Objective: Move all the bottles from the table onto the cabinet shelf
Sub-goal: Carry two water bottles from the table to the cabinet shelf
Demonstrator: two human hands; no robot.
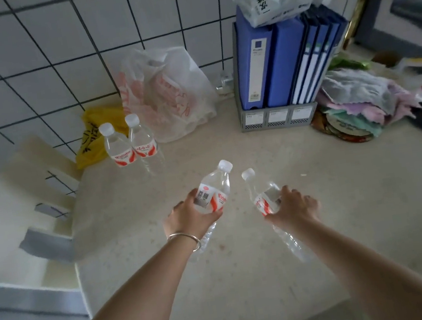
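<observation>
My left hand [189,217] grips a clear water bottle [215,186] with a red-and-white label, tilted with its white cap pointing up and right. My right hand [292,206] grips a second clear bottle [260,196] around its labelled middle, its cap leaning toward the left bottle. Both bottles are above the speckled cream table [348,207]. Two more capped bottles [117,146] [142,140] stand upright side by side at the table's back left, near the tiled wall.
A white plastic bag [169,92] and a yellow bag [96,133] lie behind the standing bottles. Blue binders in a grey file holder [280,118] stand at the back, cloths [359,99] pile to their right. A white shelf unit [19,205] sits left of the table.
</observation>
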